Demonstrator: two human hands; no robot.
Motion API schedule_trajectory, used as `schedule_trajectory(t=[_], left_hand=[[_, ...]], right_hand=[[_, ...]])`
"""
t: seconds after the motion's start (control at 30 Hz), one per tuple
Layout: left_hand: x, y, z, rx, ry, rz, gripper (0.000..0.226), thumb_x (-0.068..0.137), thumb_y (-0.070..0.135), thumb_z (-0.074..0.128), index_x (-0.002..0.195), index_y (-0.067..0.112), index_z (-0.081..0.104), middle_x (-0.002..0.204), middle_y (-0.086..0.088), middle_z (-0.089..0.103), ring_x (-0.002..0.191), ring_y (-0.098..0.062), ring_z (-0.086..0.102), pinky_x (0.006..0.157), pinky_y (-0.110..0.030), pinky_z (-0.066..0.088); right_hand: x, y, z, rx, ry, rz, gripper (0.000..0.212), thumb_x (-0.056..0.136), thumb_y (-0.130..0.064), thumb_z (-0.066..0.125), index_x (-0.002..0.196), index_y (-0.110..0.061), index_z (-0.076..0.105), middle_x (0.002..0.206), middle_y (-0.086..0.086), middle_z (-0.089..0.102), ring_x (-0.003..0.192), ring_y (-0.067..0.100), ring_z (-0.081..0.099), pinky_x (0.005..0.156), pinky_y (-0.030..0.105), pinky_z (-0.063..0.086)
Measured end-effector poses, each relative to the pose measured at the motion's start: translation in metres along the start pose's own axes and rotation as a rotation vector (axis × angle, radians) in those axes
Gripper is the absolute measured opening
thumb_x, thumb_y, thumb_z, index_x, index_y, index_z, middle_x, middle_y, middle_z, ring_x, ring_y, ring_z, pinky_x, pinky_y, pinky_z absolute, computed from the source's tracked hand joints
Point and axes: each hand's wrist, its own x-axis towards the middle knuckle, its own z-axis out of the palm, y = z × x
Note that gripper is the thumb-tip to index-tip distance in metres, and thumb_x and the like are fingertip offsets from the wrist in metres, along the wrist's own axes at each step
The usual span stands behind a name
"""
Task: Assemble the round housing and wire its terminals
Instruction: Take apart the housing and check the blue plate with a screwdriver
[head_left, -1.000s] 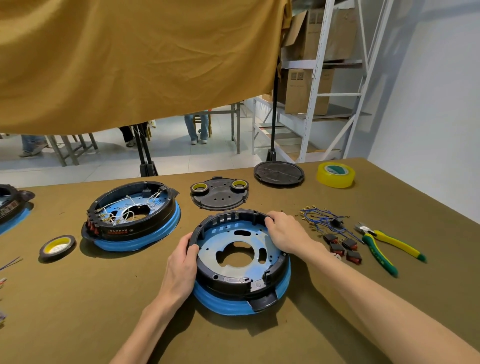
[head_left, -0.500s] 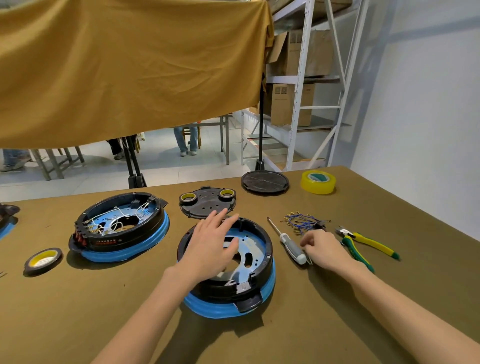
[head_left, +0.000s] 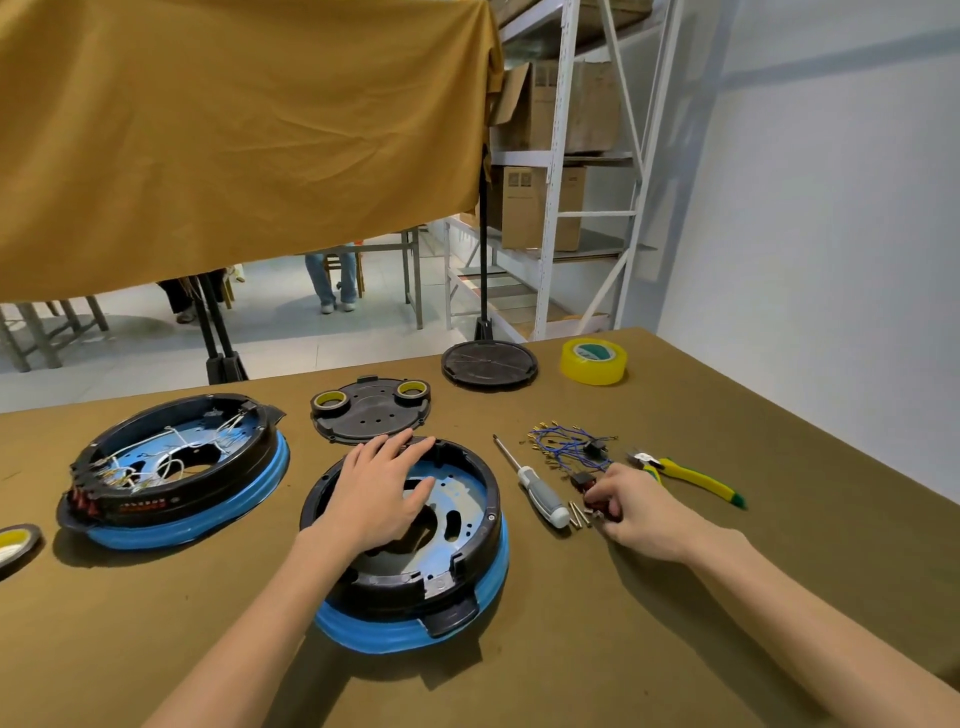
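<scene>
My left hand (head_left: 379, 493) lies flat and open on the housing (head_left: 410, 540); right hand (head_left: 631, 512), right of the screwdriver (head_left: 535, 491), pinches a red switch (head_left: 597, 506). I'd lift one only.

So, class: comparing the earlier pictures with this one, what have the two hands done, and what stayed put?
The right hand left the housing rim and moved right to the red switches, now pinching one. The left hand shifted from the rim's side onto the housing's top. Housing, screwdriver and pliers stayed put.
</scene>
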Motion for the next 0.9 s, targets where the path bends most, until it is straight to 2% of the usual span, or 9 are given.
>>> schedule_trajectory(t=[0.13, 0.23, 0.33, 0.47, 0.57, 0.63, 0.77, 0.9], left_hand=[[0.001, 0.0, 0.001, -0.004, 0.004, -0.008, 0.061, 0.103, 0.058, 0.038, 0.159, 0.043, 0.019, 0.169, 0.008, 0.018, 0.156, -0.021, 0.013, 0.126, -0.044, 0.01], [0.002, 0.0, 0.001, -0.005, 0.012, -0.009, 0.061, 0.103, 0.057, 0.038, 0.159, 0.044, 0.02, 0.169, 0.008, 0.019, 0.156, -0.021, 0.014, 0.125, -0.043, 0.01], [0.002, -0.001, 0.002, -0.017, 0.025, -0.009, 0.06, 0.103, 0.057, 0.039, 0.159, 0.043, 0.023, 0.168, 0.009, 0.021, 0.155, -0.021, 0.016, 0.125, -0.044, 0.011], [0.002, 0.0, 0.001, -0.035, 0.029, -0.014, 0.06, 0.103, 0.057, 0.04, 0.158, 0.043, 0.024, 0.168, 0.009, 0.022, 0.155, -0.02, 0.016, 0.125, -0.043, 0.011], [0.001, 0.0, 0.0, -0.057, 0.033, -0.019, 0.059, 0.103, 0.057, 0.041, 0.158, 0.043, 0.026, 0.168, 0.009, 0.023, 0.155, -0.02, 0.016, 0.125, -0.044, 0.011], [0.001, 0.001, 0.0, -0.065, 0.034, -0.02, 0.058, 0.102, 0.057, 0.041, 0.157, 0.044, 0.027, 0.168, 0.01, 0.023, 0.155, -0.02, 0.016, 0.125, -0.043, 0.011], [0.001, 0.0, 0.0, -0.068, 0.041, -0.021, 0.058, 0.102, 0.057, 0.041, 0.157, 0.045, 0.026, 0.168, 0.01, 0.022, 0.155, -0.02, 0.016, 0.125, -0.043, 0.011], [0.001, -0.001, 0.001, -0.071, 0.045, -0.019, 0.059, 0.102, 0.058, 0.04, 0.157, 0.045, 0.025, 0.168, 0.01, 0.021, 0.155, -0.02, 0.015, 0.125, -0.042, 0.011]], right_hand=[[-0.001, 0.0, 0.001, -0.011, 0.013, -0.002, 0.029, 0.088, -0.017, 0.071, 0.117, -0.022, 0.068, 0.104, -0.008, 0.052, 0.078, -0.002, 0.05, 0.066, 0.006, 0.037], [-0.001, 0.001, 0.002, -0.04, 0.052, 0.022, 0.016, 0.09, -0.023, 0.071, 0.104, -0.024, 0.063, 0.103, -0.006, 0.055, 0.084, 0.005, 0.052, 0.071, 0.013, 0.038], [0.0, 0.001, 0.006, -0.07, 0.084, 0.041, 0.003, 0.094, -0.026, 0.071, 0.094, -0.023, 0.07, 0.099, -0.005, 0.056, 0.089, 0.012, 0.054, 0.076, 0.021, 0.041], [-0.004, -0.002, 0.005, -0.037, 0.112, 0.051, 0.009, 0.097, -0.027, 0.07, 0.097, -0.02, 0.075, 0.098, -0.005, 0.06, 0.088, 0.01, 0.056, 0.076, 0.023, 0.044], [-0.003, -0.021, -0.006, 0.182, 0.251, 0.03, 0.003, 0.095, -0.021, 0.072, 0.096, -0.019, 0.075, 0.089, -0.008, 0.069, 0.08, 0.009, 0.064, 0.074, 0.026, 0.053], [0.007, -0.044, -0.014, 0.311, 0.323, -0.013, 0.006, 0.094, -0.016, 0.072, 0.095, -0.02, 0.076, 0.085, -0.011, 0.072, 0.078, 0.004, 0.067, 0.072, 0.019, 0.054], [0.052, -0.102, -0.014, 0.401, 0.294, -0.144, 0.014, 0.094, -0.015, 0.072, 0.106, -0.015, 0.079, 0.094, -0.006, 0.076, 0.083, 0.001, 0.068, 0.077, 0.012, 0.053], [0.095, -0.143, -0.004, 0.382, 0.266, -0.212, 0.018, 0.095, -0.012, 0.069, 0.111, -0.011, 0.079, 0.103, 0.002, 0.077, 0.091, 0.008, 0.07, 0.083, 0.017, 0.055]])
